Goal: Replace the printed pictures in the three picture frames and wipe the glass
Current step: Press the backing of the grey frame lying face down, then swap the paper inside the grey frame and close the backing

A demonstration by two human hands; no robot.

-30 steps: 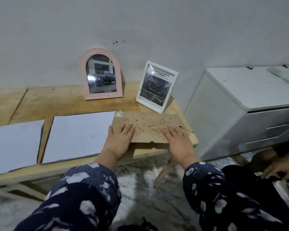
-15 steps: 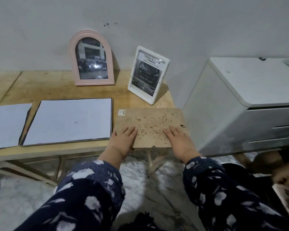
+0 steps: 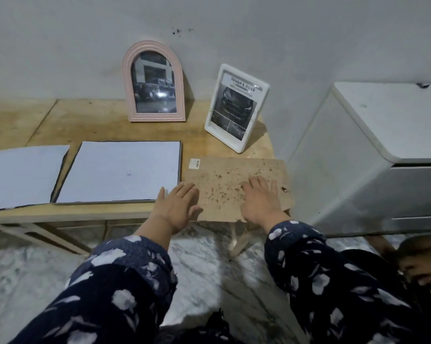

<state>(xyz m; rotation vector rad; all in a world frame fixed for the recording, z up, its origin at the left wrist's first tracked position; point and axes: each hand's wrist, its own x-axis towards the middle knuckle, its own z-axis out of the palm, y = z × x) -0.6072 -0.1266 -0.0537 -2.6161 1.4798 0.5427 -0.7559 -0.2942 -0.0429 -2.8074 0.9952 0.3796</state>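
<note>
Wooden table (image 3: 97, 120) runs along the wall, carrying all task items. White cabinet (image 3: 383, 150) stands off its end at 3 o'clock.

Two large white sheets lie flat side by side: one (image 3: 125, 171) near the table's middle, one (image 3: 21, 178) at 9 o'clock. Whether these are replacement prints face down cannot be told.

A brown speckled backing board (image 3: 230, 180) lies face down at the table's near corner, just beside the middle sheet, its near edge overhanging the table. A small barcode sticker (image 3: 194, 163) sits at its far left corner. Judgement: this is the back of the third frame, laid flat so it can be opened.

Pink arched frame (image 3: 153, 88) stands upright at 12 o'clock, leaning toward the wall, with a dark car print inside. White rectangular frame (image 3: 236, 108) stands at 1 o'clock, tilted back and angled leftward, holding a car advertisement print. Both appear untouched and placed clear of the work area.

Left hand (image 3: 178, 207) rests palm down on the board's near left edge, fingers (image 3: 187, 192) spread flat, gripping nothing. Right hand (image 3: 260, 201) lies palm down on the board's right part, fingers (image 3: 255, 186) extended, likewise gripping nothing. Judgement: both hands steady the board or feel for its retaining tabs; replacement has barely begun.
</note>
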